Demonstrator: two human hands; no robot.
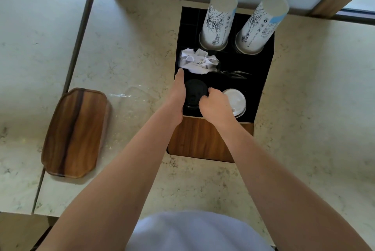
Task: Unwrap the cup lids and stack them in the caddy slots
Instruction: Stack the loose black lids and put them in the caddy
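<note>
The left hand (178, 96) lies flat and open beside the black lids (195, 94) (between both hands), the right hand (215, 106) pinches them, so push down gently and straight.

Surface (304, 108): pale veined stone, polished, faint sheen. Caddy (261, 64): matt black inside, front panel brown wood grain, smooth. Black lids (193, 90): plastic, dull gloss. White lids (236, 98): plastic, smooth, matt. Cup stacks (218, 23): white paper with printed line art. Crumpled white paper (197, 62), creased. Wooden tray (75, 133): dark-streaked grain, satin finish. Clear film (132, 96): thin glossy plastic.
</note>
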